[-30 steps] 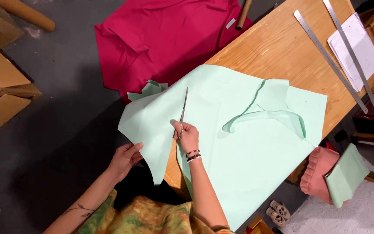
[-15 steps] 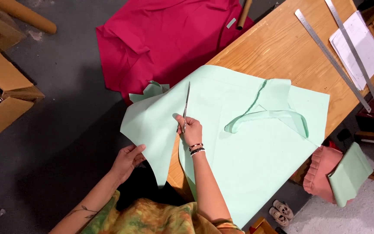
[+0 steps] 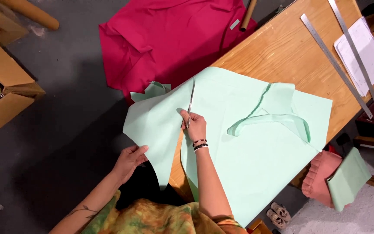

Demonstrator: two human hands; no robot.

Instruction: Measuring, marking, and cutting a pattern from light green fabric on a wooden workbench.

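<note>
A large sheet of mint green fabric (image 3: pixel 247 151) lies over the near edge of a wooden table (image 3: pixel 282 52). My right hand (image 3: pixel 194 125) grips a pair of scissors (image 3: pixel 191 100), their blades pointing away from me along a cut in the fabric. My left hand (image 3: pixel 130 161) holds the loose flap of green fabric (image 3: pixel 152 125) that hangs off the table's left edge. A curved cut strip of the same fabric (image 3: pixel 273 117) rests on top of the sheet to the right.
Red fabric (image 3: pixel 165 39) hangs off the table's far left onto the dark floor. Two metal rulers (image 3: pixel 338 65) and a white paper pad (image 3: pixel 362 52) lie at the right. Cardboard boxes (image 3: pixel 1 86) sit at the left; pink and green folded cloth (image 3: pixel 338 180) lies lower right.
My right hand and the scissors have moved a little further along the cut, away from me. My left hand keeps its hold on the hanging flap.
</note>
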